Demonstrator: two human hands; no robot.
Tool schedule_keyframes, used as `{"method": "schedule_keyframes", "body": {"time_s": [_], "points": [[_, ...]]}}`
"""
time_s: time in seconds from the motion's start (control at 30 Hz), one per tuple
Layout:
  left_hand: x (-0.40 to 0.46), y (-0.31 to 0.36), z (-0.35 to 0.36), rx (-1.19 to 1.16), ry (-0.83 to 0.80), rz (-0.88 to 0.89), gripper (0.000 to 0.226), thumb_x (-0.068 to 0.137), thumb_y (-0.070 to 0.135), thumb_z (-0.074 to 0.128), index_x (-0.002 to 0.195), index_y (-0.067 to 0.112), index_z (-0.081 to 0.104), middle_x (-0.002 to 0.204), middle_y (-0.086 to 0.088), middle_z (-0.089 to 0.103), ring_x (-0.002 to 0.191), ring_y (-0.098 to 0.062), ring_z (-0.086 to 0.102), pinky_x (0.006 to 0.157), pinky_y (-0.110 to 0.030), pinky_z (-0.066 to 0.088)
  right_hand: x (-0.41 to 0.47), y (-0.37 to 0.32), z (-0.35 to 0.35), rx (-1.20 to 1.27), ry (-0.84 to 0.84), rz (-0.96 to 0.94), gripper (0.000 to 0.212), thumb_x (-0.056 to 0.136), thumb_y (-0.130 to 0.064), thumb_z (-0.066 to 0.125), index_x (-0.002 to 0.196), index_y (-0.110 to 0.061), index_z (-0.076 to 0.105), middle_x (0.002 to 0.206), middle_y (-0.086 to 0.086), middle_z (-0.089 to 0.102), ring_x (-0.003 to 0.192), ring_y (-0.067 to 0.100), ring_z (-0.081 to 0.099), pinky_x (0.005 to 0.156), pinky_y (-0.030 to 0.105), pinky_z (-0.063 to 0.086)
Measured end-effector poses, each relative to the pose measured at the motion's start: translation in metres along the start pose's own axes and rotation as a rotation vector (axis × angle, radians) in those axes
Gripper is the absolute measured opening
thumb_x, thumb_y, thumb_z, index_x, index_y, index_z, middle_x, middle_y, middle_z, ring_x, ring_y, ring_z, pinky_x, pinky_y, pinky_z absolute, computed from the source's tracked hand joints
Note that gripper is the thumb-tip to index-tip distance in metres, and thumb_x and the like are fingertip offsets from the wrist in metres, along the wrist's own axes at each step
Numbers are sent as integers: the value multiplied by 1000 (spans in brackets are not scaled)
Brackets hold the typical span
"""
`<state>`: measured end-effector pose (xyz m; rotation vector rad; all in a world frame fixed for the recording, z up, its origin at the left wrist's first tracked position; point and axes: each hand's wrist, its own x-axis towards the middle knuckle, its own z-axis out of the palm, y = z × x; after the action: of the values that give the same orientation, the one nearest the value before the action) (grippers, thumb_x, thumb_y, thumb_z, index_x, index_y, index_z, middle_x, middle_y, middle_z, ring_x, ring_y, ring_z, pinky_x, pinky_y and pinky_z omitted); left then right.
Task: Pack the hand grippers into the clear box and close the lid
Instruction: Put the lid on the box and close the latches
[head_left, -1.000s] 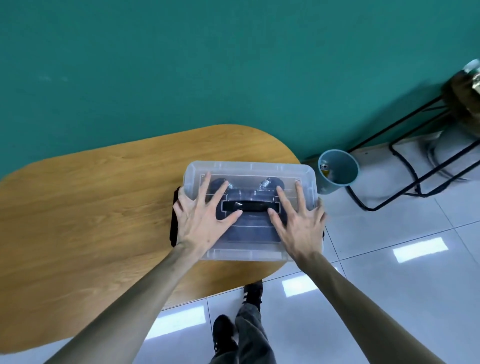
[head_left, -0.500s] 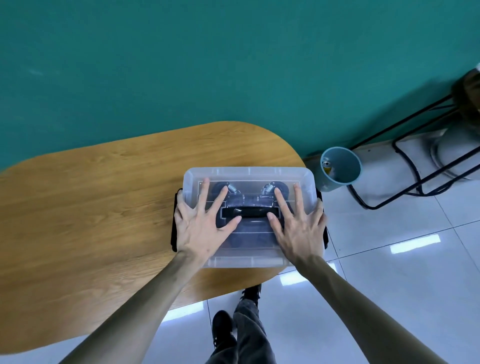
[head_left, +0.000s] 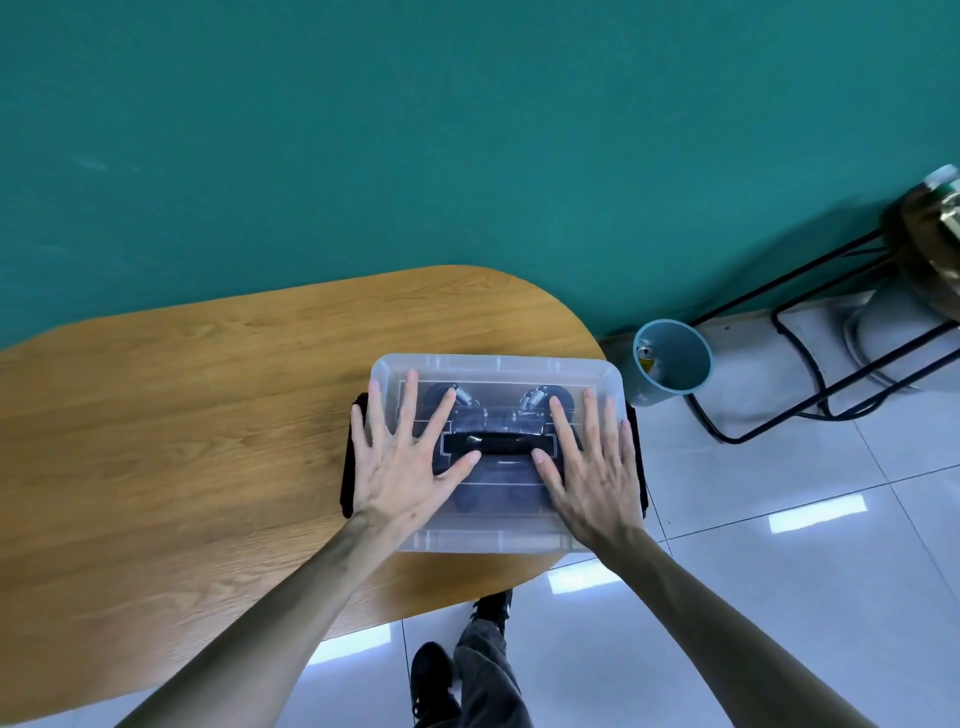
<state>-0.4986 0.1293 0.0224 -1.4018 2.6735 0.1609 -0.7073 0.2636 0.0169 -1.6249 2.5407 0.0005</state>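
The clear box (head_left: 496, 540) stands at the right end of the wooden table (head_left: 182, 441), with its clear lid (head_left: 493, 366) lying on top. Dark hand grippers (head_left: 498, 410) with metal springs show through the lid. A black handle (head_left: 491, 442) runs across the lid's middle. My left hand (head_left: 408, 457) lies flat on the lid's left half with its fingers spread. My right hand (head_left: 589, 462) lies flat on the right half in the same way. Black side latches (head_left: 350, 467) stick out at both ends of the box.
A teal wall rises behind the table. On the tiled floor to the right stand a blue bin (head_left: 667, 364) and a black wire stand (head_left: 810, 364). My legs and shoes (head_left: 467, 670) show below the table's near edge.
Both hands stay flat on the lid with spread fingers. The view has shifted slightly; the box and lid keep their place on the table.
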Motion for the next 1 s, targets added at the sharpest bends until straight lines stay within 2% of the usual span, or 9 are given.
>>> {"method": "schedule_keyframes", "body": {"time_s": [0.1, 0.2, 0.37, 0.5, 0.63, 0.77, 0.87, 0.93, 1.0], "points": [[-3, -9, 3, -37, 42, 47, 81, 94, 79, 19, 162, 36, 10, 170, -12, -9, 154, -37, -16, 124, -59, 6, 0, 14, 0, 17, 18, -91, 65, 104, -56, 18, 160, -22, 15, 167, 15, 9, 154, 29, 6, 123, 49, 17], [-2, -11, 8, -78, 50, 45, 78, 97, 75, 20, 162, 34, 7, 169, -15, -13, 154, -35, -20, 126, -55, 7, 1, 15, 1, 103, 58, -48, 64, 105, -53, 24, 160, -19, 19, 167, 14, 11, 155, 26, 4, 125, 43, 11], [1, -11, 8, -32, 12, 58, 79, 98, 75, 17, 162, 34, -3, 168, -16, -19, 152, -38, -22, 126, -55, 6, 4, 16, 2, 76, 40, -50, 68, 103, -55, 29, 160, -20, 16, 167, 15, 10, 155, 26, 5, 124, 43, 14], [3, -10, 5, -22, -2, 52, 79, 98, 75, 16, 162, 33, -2, 168, -17, -18, 152, -38, -21, 125, -56, 8, 4, 16, 1, 24, 16, -42, 70, 103, -56, 25, 161, -21, 10, 167, 14, 6, 155, 25, 3, 123, 44, 16], [1, -11, 1, -88, -1, 66, 73, 101, 69, 19, 162, 31, 3, 168, -15, -16, 154, -37, -17, 125, -57, 11, 2, 14, -1, 45, 33, -29, 66, 104, -54, 24, 160, -21, 15, 167, 12, 8, 155, 28, 4, 121, 45, 22], [-12, -26, 7, -204, -4, -49, 69, 103, 61, 13, 162, 29, -5, 168, -4, -23, 155, -34, -14, 125, -56, 2, 0, 22, 1, 191, 62, 230, 68, 101, -58, 22, 159, -22, 19, 167, 13, 14, 150, 42, 18, 113, 55, 33], [-24, -35, 6, -415, -74, -319, 74, 102, 63, 10, 160, 26, -17, 170, -8, -4, 156, -32, 3, 125, -56, 8, 2, 29, 5, 396, 11, 374, 73, 96, -70, 19, 159, -36, 5, 168, 8, 9, 149, 42, 21, 113, 57, 31], [-25, -35, 4, -494, -91, -356, 74, 101, 62, 15, 159, 31, -19, 168, -10, 14, 153, -34, 21, 122, -59, 21, 2, 34, 7, 493, 7, 352, 72, 95, -74, 24, 156, -45, -1, 168, 3, 5, 148, 40, 24, 112, 58, 34], [-26, -34, -3, -521, -75, -316, 71, 100, 66, 18, 155, 45, -22, 170, -2, 5, 138, -40, 48, 109, -63, 40, 3, 38, 5, 577, 7, 332, 73, 92, -78, 25, 154, -51, -2, 169, 0, 3, 147, 39, 27, 105, 60, 42]]}}
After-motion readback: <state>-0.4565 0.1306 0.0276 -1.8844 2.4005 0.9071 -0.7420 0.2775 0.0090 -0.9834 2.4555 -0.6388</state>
